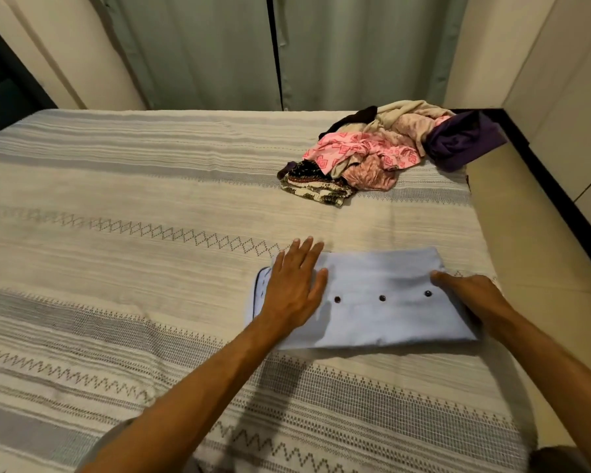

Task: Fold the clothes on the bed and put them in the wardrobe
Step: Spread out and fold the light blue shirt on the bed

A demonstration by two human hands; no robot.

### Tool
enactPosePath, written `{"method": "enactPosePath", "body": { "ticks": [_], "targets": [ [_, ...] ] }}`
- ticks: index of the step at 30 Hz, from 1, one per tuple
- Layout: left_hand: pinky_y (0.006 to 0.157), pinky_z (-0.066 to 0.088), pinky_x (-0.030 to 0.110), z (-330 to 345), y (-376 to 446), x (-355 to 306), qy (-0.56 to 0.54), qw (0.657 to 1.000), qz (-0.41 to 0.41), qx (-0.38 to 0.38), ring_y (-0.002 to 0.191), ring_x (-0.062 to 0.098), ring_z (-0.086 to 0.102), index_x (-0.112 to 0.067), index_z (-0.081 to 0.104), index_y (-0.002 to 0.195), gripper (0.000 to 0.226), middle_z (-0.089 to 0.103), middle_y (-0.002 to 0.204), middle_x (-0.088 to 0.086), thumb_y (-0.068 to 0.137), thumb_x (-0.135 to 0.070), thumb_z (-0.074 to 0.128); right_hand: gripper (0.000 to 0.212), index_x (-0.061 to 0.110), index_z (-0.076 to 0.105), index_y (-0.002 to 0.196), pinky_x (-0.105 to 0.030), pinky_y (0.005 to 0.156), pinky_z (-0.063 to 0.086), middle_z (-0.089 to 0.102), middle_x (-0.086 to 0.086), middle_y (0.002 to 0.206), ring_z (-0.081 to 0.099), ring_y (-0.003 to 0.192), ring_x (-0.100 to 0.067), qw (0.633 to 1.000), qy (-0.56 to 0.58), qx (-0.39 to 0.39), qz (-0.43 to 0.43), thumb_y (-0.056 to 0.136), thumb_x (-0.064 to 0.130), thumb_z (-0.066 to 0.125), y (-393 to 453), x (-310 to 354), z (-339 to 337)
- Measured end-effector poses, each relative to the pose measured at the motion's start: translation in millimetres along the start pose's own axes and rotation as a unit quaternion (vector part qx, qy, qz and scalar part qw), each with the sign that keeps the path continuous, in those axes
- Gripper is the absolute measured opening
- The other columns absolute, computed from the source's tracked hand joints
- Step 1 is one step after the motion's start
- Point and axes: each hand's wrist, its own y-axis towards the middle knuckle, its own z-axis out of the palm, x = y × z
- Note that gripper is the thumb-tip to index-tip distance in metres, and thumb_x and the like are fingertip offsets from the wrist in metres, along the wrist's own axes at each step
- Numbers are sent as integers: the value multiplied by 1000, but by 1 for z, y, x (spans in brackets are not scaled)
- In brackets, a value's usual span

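Pale blue cotton-looking shirt point(372, 302) is where both hands are at, folded into a neat rectangle near the front right part of the bed point(116, 199). Left hand point(296, 288) lies flat on the shirt's left end, fingers point(307, 250) straight and a bit spread, tips reaching just past the far edge of the fabric onto the bedspread. It's pressing down, not grabbing anything. Right hand point(464, 288) sits on the shirt's right end, palm down, fingers pointing left across the cloth and kept close together; can't really tell if the thumb is tucked under the edge or not. Three dark buttons point(382, 298) run in a row across the middle of the shirt between the two hands.

Further out, the bedspread is cream with grey woven bands, zigzags and diamond patterns. Well apart from the shirt, toward the far right corner of the bed, there's an unfolded clothes pile point(389, 148): pink patterned piece, beige stuff, something purple, and a brown-and-cream print at the near left edge. Behind the bed stands a grey-green fabric wardrobe point(219, 46), closed.
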Motion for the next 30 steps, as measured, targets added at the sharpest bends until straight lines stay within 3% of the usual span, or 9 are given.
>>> {"method": "enactPosePath", "body": {
  "ticks": [3,5,9,15,20,24,26,28,30],
  "targets": [
    [128,-4,42,29,8,7,69,993,36,91,161,17,-2,-33,11,166,64,0,174,-8,108,-59,16,50,1,68,74,-36,64,45,72,-13,79,67,74,-32,997,-71,-10,-38,88,48,76,-2,2,2],
    [130,0,46,46,3,20,111,986,40,119,161,19,3,-35,13,166,64,4,173,-8,107,-60,13,53,-1,63,67,-35,60,39,68,-10,66,62,65,-28,995,-82,-10,-64,91,45,74,-5,2,1],
    [129,-1,47,52,-3,29,127,986,36,106,161,15,-2,-33,14,166,67,6,173,-6,106,-63,9,48,9,57,59,-34,56,35,58,-4,56,52,57,-20,991,-82,-38,-101,93,38,73,-15,9,-3],
    [129,-7,49,43,-12,30,157,984,13,81,161,21,4,-24,23,165,81,19,172,0,101,-73,13,50,-1,56,60,-34,53,33,55,-15,55,45,52,-21,963,-149,-64,-216,90,35,73,-43,82,8],
    [127,2,59,20,-12,31,106,981,-47,155,161,23,-6,-29,12,166,99,2,174,-6,88,-88,24,30,2,66,71,-39,48,56,68,-12,66,67,53,-25,943,-139,-24,-301,88,25,73,-84,150,70],
    [128,-2,57,2,-17,44,162,960,-20,227,160,28,-11,-24,-3,166,104,-6,175,3,84,-80,26,28,5,61,71,-34,51,47,61,-9,65,61,59,-22,933,-152,17,-326,89,24,71,-111,159,154],
    [128,7,60,2,-23,59,138,969,39,201,160,34,6,-19,7,166,92,13,173,13,92,-72,20,23,1,64,77,-30,49,39,64,-12,73,62,66,-25,934,-159,62,-314,94,16,65,-117,155,193],
    [120,27,63,5,-32,74,97,978,133,126,143,49,44,-8,35,157,84,51,152,25,102,-68,15,20,4,58,80,-26,51,33,65,-17,84,63,76,-29,935,-178,94,-292,98,12,59,-122,149,224],
    [117,24,57,11,-39,91,77,981,161,77,128,53,58,1,50,145,84,64,136,27,106,-65,15,20,11,49,82,-29,58,33,63,-16,93,62,84,-30,932,-193,91,-291,100,17,56,-122,144,246]
  ]
}}
